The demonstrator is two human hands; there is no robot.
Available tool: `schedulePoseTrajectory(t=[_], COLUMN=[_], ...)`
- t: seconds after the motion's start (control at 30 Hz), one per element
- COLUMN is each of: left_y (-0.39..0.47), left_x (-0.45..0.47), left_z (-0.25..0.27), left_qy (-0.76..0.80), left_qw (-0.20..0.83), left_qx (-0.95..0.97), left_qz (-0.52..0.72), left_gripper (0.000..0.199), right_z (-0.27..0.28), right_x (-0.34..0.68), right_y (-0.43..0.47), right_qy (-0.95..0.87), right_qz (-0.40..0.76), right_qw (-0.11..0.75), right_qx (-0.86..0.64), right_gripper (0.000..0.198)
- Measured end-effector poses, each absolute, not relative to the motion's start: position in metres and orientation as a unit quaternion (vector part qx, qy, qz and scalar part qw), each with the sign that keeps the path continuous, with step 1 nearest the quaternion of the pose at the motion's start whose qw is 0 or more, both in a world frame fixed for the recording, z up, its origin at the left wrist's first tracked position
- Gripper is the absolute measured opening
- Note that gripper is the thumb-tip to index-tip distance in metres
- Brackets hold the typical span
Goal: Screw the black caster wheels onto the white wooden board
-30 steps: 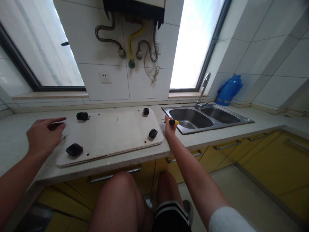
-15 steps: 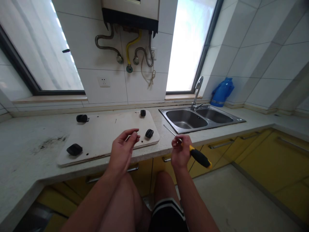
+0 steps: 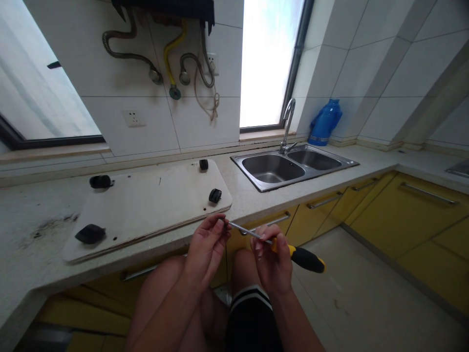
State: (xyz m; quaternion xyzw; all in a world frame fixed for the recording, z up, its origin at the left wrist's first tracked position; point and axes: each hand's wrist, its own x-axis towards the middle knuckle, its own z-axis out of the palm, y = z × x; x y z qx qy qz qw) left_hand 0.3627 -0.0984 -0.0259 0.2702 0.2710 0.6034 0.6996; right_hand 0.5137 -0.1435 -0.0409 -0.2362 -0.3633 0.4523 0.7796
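Observation:
My right hand (image 3: 273, 256) is closed around a screwdriver (image 3: 308, 259) with a black and yellow handle, its shaft pointing left. The tip of the shaft meets the fingers of my left hand (image 3: 208, 249). Those fingers are pinched together; whatever small thing is between them is too hidden to name. Behind the hands a white board (image 3: 154, 205) lies on the countertop. Black casters stand near its corners: a front right caster (image 3: 215, 196), a back right caster (image 3: 203, 165), a back left caster (image 3: 100, 182) and a front left caster (image 3: 90, 234). A thin dark screw-like piece (image 3: 159, 181) rests on the board.
To the right is a double steel sink (image 3: 273, 168) with a faucet (image 3: 288, 124). A blue thermos (image 3: 325, 122) stands in the corner. Yellow cabinets (image 3: 417, 205) with handles run below the counter edge. Dark dirt (image 3: 51, 225) marks the countertop at left.
My hands have come together, and the screwdriver's tip now meets my left fingers. The view has turned to the right and down.

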Motion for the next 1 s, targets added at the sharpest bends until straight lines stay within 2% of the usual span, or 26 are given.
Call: schedulePoseTrajectory(t=[0.17, 0.43, 0.7, 1.0], left_y=[-0.106, -0.113, -0.122, -0.13], left_x=[0.368, 0.37, 0.374, 0.385], left_z=[-0.029, -0.028, -0.02, -0.025], left_qy=[0.243, 0.251, 0.251, 0.181], left_qw=[0.729, 0.71, 0.729, 0.759], left_qx=[0.245, 0.273, 0.242, 0.194], left_qz=[0.591, 0.599, 0.589, 0.594], left_gripper=[0.04, 0.037, 0.042, 0.035], right_z=[-0.045, -0.046, -0.048, -0.053], right_x=[0.508, 0.505, 0.505, 0.502], right_y=[-0.143, -0.149, -0.158, -0.161], right_qy=[-0.36, -0.365, -0.378, -0.38], right_qz=[0.461, 0.448, 0.438, 0.488], right_qw=[0.779, 0.785, 0.789, 0.776], right_qx=[-0.227, -0.224, -0.206, -0.128], right_gripper=[0.04, 0.039, 0.035, 0.03])
